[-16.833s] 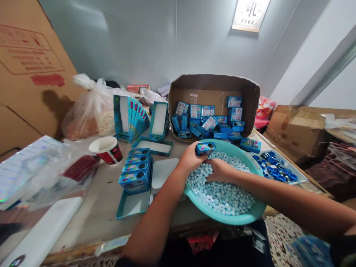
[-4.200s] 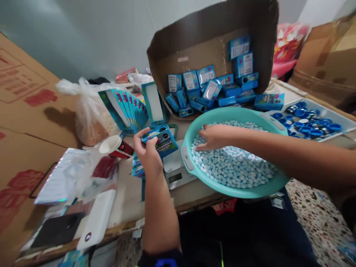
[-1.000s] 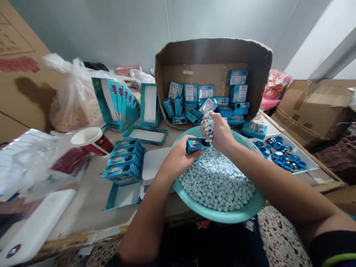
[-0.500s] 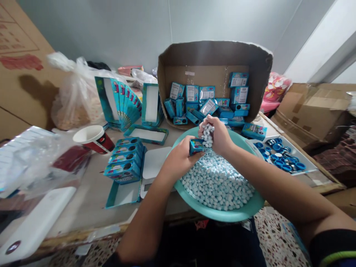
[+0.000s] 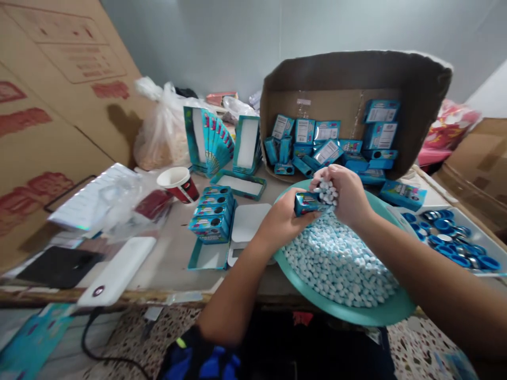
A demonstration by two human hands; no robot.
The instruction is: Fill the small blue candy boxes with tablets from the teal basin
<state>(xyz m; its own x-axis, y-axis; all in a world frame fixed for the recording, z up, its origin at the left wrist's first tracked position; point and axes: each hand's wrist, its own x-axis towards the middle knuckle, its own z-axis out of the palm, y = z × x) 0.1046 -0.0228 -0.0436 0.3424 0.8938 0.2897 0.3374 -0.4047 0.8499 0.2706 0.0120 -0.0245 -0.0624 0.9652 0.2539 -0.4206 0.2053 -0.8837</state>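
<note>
My left hand point(image 5: 285, 217) is closed round a small blue printed candy box point(image 5: 306, 202), tilted over a turquoise basin point(image 5: 291, 277). At the box's right end my right hand point(image 5: 345, 192) cups a handful of small white and pale-blue candies point(image 5: 327, 191) against it. Whether any go inside is hidden by my fingers. The basin is heaped with the same loose candies point(image 5: 344, 264). Left of my hands, several filled-looking blue boxes point(image 5: 212, 214) stand in a row in a shallow display tray point(image 5: 206, 257), beside a white flat scale-like device point(image 5: 249, 222).
A big carton point(image 5: 332, 74) lying open at the back holds several blue boxes. On the right, a white tray point(image 5: 481, 273) contains blue round caps. A paper cup point(image 5: 178, 184), folded display trays point(image 5: 214, 140) and a white power bank-like block point(image 5: 119, 272) occupy the left.
The view has swung left, so everything sits further right in the picture. My hands keep the same hold, the right still pressing candies to the box end.
</note>
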